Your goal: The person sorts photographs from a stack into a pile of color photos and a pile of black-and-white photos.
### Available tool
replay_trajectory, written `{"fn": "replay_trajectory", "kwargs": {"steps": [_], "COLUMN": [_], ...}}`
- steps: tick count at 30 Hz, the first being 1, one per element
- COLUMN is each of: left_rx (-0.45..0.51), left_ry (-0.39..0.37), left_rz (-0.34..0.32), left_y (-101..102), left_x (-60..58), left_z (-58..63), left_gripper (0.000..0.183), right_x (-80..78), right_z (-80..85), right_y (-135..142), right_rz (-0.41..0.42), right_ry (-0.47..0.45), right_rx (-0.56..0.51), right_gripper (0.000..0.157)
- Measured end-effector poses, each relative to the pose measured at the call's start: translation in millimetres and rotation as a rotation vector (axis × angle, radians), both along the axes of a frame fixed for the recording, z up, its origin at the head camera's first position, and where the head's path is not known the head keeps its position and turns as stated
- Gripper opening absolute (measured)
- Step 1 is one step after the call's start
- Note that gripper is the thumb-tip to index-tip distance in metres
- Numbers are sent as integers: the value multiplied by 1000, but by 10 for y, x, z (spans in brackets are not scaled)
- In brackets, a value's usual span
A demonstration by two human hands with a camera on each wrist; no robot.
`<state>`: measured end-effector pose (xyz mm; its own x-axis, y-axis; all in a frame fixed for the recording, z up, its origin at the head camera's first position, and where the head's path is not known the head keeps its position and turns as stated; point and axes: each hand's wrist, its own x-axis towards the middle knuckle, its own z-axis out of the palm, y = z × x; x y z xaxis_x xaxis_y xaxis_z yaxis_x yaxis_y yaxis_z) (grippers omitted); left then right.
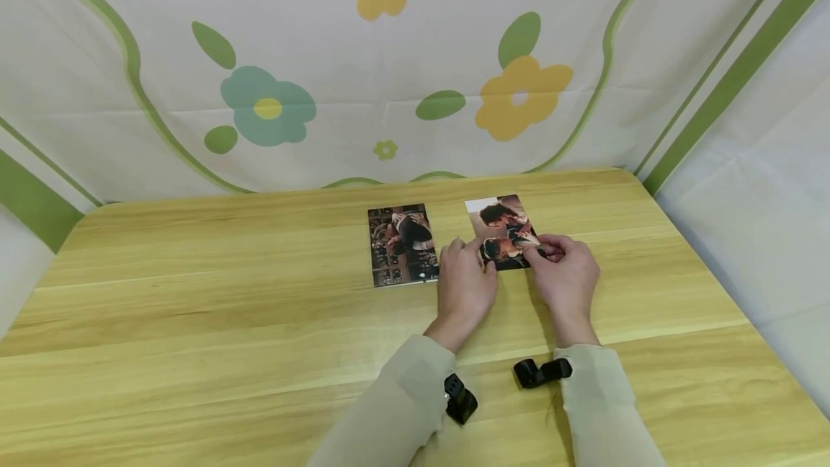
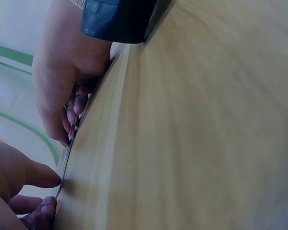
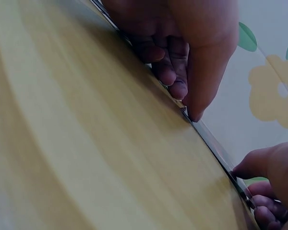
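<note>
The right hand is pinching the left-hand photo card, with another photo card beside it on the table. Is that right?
Not quite: the head view shows the right hand pinching the right-hand photo card, near its lower right corner. The rest holds: another photo card lies beside it on the table.

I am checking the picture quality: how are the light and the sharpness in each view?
Head view: bright, left photo and right photo readable, faint shadow beside the right sleeve; left wrist view: dimmer, table blurred at lower right; right wrist view: dim, right hand partly shaded, table soft at lower left.
</note>
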<state>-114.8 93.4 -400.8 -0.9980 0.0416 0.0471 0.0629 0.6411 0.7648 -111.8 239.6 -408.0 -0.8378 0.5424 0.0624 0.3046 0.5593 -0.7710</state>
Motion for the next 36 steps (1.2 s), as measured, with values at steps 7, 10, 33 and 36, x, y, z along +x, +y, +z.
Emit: {"fn": "replay_trajectory", "kwargs": {"steps": [7, 10, 33, 36], "left_rx": [11, 20, 60, 79], "left_ry": [1, -1, -22, -23], "left_rz": [4, 5, 3, 5], "left_y": [0, -3, -6, -10], "left_x": [-4, -6, 1, 4], "left_z": [-16, -16, -14, -11], "left_gripper": [41, 41, 41, 40], "right_x": [-2, -7, 4, 6], "right_z": [-5, -14, -11, -9], "right_y": [-8, -6, 2, 2], "right_rz": [1, 2, 0, -3], "right_ry": [-2, -4, -22, -20], "right_rx": [9, 11, -3, -6], "right_gripper": [36, 35, 34, 35]}}
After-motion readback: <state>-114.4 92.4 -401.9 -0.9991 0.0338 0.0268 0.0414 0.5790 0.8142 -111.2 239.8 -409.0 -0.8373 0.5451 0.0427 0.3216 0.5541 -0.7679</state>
